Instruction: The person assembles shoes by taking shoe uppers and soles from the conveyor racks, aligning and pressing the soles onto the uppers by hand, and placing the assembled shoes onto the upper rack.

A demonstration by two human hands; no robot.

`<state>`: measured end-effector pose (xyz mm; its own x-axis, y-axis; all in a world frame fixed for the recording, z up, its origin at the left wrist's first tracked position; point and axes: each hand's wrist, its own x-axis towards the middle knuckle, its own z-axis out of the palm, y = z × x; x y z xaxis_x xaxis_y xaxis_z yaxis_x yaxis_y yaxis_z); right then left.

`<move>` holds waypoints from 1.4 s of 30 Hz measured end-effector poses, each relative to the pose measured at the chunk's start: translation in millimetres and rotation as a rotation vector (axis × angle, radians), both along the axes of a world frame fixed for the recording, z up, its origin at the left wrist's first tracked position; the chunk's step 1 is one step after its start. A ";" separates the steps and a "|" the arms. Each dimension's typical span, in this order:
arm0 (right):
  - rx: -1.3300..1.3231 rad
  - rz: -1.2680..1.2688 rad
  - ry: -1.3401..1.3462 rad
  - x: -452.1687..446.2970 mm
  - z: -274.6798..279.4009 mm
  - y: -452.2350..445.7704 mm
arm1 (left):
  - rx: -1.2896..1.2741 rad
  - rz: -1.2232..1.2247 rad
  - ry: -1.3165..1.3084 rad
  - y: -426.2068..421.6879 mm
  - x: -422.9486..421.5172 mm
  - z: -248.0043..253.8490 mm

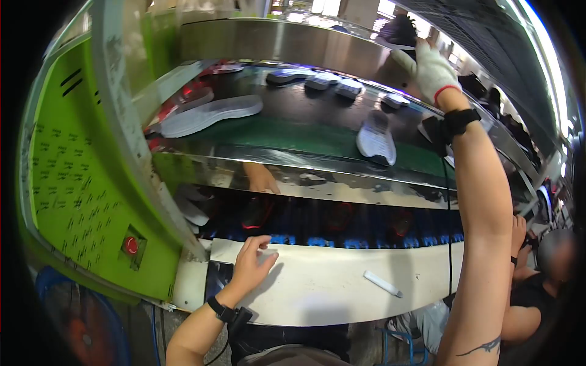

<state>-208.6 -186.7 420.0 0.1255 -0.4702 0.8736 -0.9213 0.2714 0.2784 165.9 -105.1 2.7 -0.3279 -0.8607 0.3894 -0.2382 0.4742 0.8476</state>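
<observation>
My right hand [432,72], in a white knit glove with a red cuff, is raised to the upper shelf at the top right. Its fingers are closed at the back of a dark shoe [398,32] with a pale sole. My bare left hand [251,263] hovers over the near edge of the lower conveyor, fingers apart and holding nothing. Just beyond it, dark shoe parts with red-lit edges [256,213] lie on the lower belt. A white marker-like stick [383,284] rests on the white work surface [329,262].
Pale shoe soles [376,137] lie on the green and black middle belt [293,131]. A green machine panel with a red button [130,246] stands at the left. A metal ledge [274,43] crosses above. Another person [534,299] sits at the right.
</observation>
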 end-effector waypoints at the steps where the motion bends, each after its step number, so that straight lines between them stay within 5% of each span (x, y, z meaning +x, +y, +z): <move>1: -0.170 0.079 0.092 6.1 -19.4 -17.4 | 0.007 0.024 -0.001 -7.0 5.6 1.2; 3: -0.262 0.354 0.111 61.1 -52.0 -17.9 | 0.001 0.071 0.029 -23.9 9.5 -3.9; 4: 0.100 0.309 -0.045 105.0 -74.4 -7.8 | 0.005 0.091 0.039 -36.8 7.4 -5.7; 5: -0.007 0.956 -0.128 145.8 -102.1 -14.4 | -0.025 0.129 0.019 -52.1 4.4 -7.5; 6: 0.249 1.018 -0.220 184.1 -117.2 -9.6 | -0.051 0.160 -0.008 -65.4 1.9 -10.3; 10: 0.834 0.989 -0.303 288.5 -162.1 -63.5 | -0.032 0.187 -0.088 -115.3 -22.6 -8.9; 14: 1.051 0.604 -0.350 312.7 -143.8 -85.8 | -0.532 0.433 -0.087 -161.5 -32.1 -13.4; 16: 0.917 0.532 -0.185 307.9 -144.2 -83.4 | -0.192 0.483 -0.603 -176.2 -16.2 1.9; 17: 0.940 0.533 -0.186 294.8 -141.7 -76.6 | -0.283 0.503 -0.741 -215.7 -8.1 -38.1; 19: 0.975 0.449 -0.210 260.6 -138.0 -61.1 | -0.409 0.585 -0.781 -276.6 7.5 -114.2; 23: 0.862 0.300 -0.283 186.3 -151.2 -33.8 | -0.010 0.572 -0.863 -231.1 24.1 -65.1; 32: 0.493 0.428 -0.305 149.9 -174.5 -14.2 | -0.454 0.649 -0.743 -205.7 -6.2 -15.6; 34: 0.494 0.505 -0.284 148.4 -177.1 -11.9 | -0.532 0.565 -0.494 -220.5 -11.3 5.8; 38: 0.586 0.452 -0.371 143.5 -182.8 -3.4 | -0.094 0.456 -0.909 -198.3 24.2 11.9; 39: 0.573 0.483 -0.369 142.9 -184.8 0.8 | -0.176 0.507 -0.899 -217.7 36.7 -43.5; 42: 0.518 0.494 -0.297 156.5 -182.7 9.2 | 0.229 0.506 -0.831 -198.0 38.8 -33.5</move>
